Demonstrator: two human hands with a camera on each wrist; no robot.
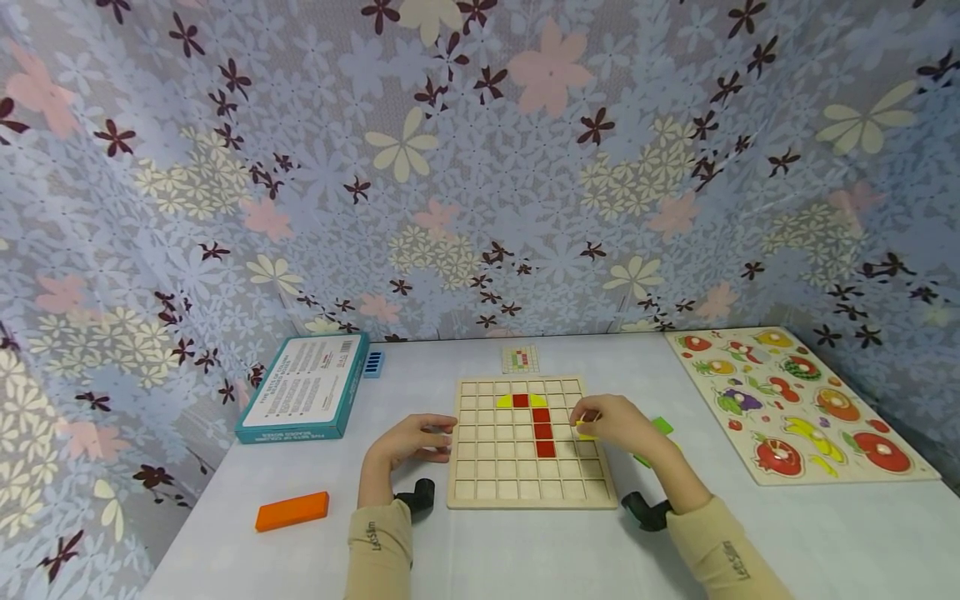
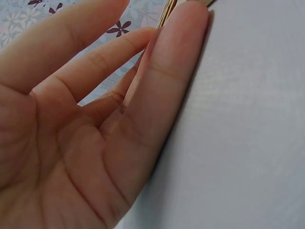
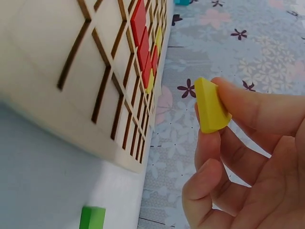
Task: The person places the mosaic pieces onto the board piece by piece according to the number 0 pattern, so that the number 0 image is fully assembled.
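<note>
A square wooden grid board point(image 1: 487, 492) lies on the table in front of me. In its cells sit several red square tiles point(image 1: 542, 432) and two small yellow curved tiles point(image 1: 504, 402) near the top. My right hand point(image 1: 617, 421) hovers over the board's right side, pinching a yellow block with a rounded side point(image 3: 209, 106) between thumb and fingers. At the left edge of the board, the fingertips of my left hand point(image 1: 408, 437) touch the wood with the fingers mostly extended. Green blocks point(image 1: 662, 426) lie right of the board, partly hidden by my right hand and forearm.
A small pattern card point(image 1: 521, 359) lies behind the board. On the left are a teal-edged box point(image 1: 307, 387), a small blue item point(image 1: 373, 364) and an orange block point(image 1: 292, 511). A wooden fruit puzzle point(image 1: 806, 408) lies at the right. A flowered cloth hangs behind the table.
</note>
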